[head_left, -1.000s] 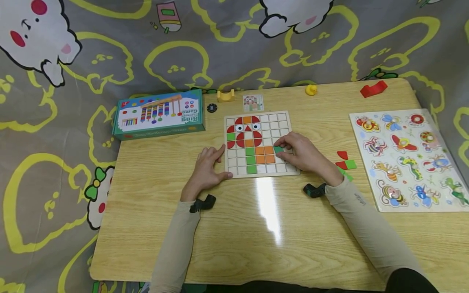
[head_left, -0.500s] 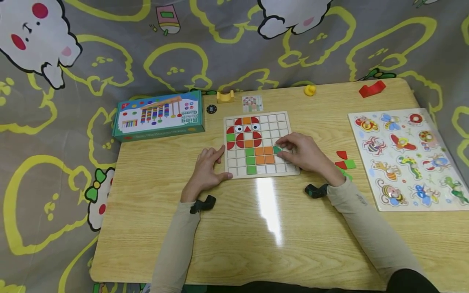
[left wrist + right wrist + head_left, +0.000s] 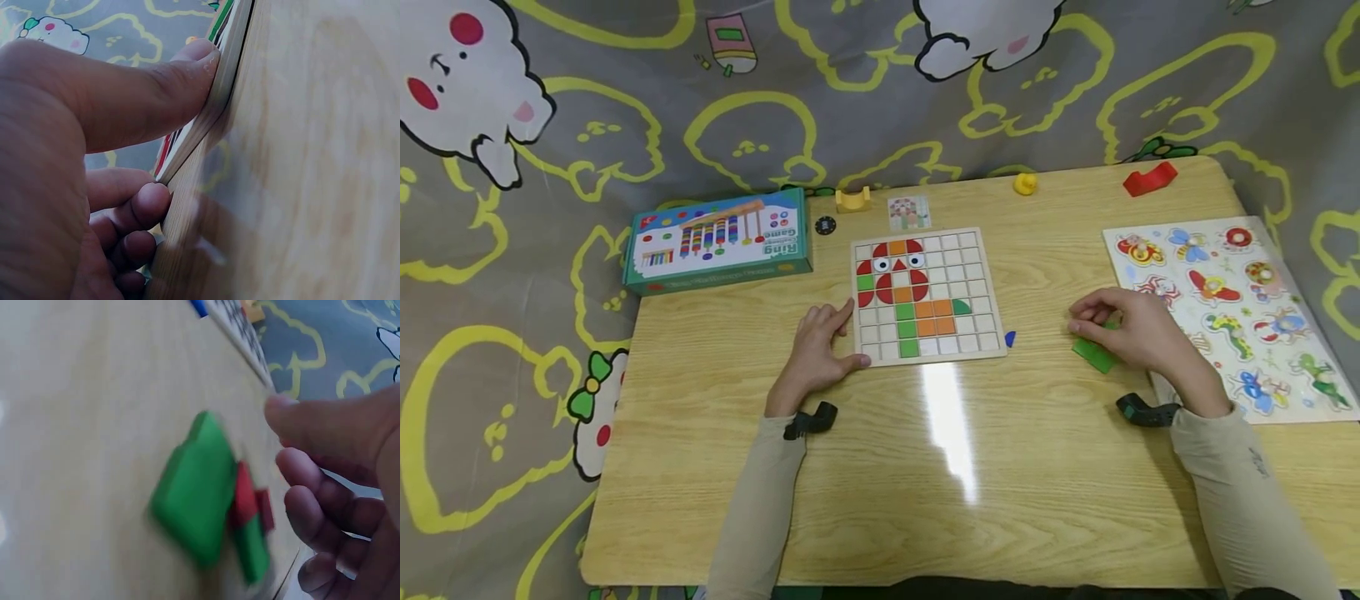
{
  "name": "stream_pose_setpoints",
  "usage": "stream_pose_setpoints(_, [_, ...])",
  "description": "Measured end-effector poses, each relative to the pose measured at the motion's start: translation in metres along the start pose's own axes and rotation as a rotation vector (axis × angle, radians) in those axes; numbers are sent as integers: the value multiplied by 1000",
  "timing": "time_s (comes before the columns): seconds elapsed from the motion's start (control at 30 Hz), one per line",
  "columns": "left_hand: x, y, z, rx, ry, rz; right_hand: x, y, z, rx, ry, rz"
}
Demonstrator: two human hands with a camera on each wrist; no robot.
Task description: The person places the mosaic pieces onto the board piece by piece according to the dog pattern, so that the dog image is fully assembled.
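Note:
A wooden grid board (image 3: 968,273) with red, orange, green and eye-printed tiles lies mid-table in the head view. The left hand (image 3: 815,346) steadies it, thumb at the near left corner and index finger against the left edge. A dark green rounded tile (image 3: 962,307) sits in a cell right of the orange tiles. My right hand (image 3: 1127,329) is over the loose tiles, fingers loosely bent with nothing visible between them. Below it are green tiles (image 3: 1093,354). In the right wrist view a blurred green tile (image 3: 194,494) and a red tile (image 3: 245,490) lie beside the fingers.
A small blue tile (image 3: 1011,338) lies beside the board's right edge. Behind the board are a pattern card (image 3: 908,212), black disc (image 3: 825,225), yellow block (image 3: 853,201) and game box (image 3: 718,242). An insect puzzle board (image 3: 1232,317) lies at right, near a red block (image 3: 1150,179).
The right hand has let go of the dark green tile, which now lies in its cell, and moved right to the loose tiles. The blue tile has come into view. The left hand stays put.

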State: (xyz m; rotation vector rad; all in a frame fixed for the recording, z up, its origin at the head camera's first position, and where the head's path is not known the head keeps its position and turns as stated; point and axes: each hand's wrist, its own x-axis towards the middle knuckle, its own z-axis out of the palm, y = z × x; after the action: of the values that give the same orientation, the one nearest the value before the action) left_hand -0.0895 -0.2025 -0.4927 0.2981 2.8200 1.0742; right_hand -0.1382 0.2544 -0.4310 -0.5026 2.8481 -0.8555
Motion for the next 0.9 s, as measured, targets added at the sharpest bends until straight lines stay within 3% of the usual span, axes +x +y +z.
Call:
stream_pose_setpoints(0.27, [-1, -2, -1, -8, 10, 14, -22, 7, 5, -81, -18, -51])
stream_pose_setpoints(0.57, [0, -3, -1, 8, 7, 32, -19, 2, 7, -134, -71, -22])
stream_pose_setpoints(0.9, [1, -2, -1, -2, 16, 33, -13, -2, 14, -134, -48, 1])
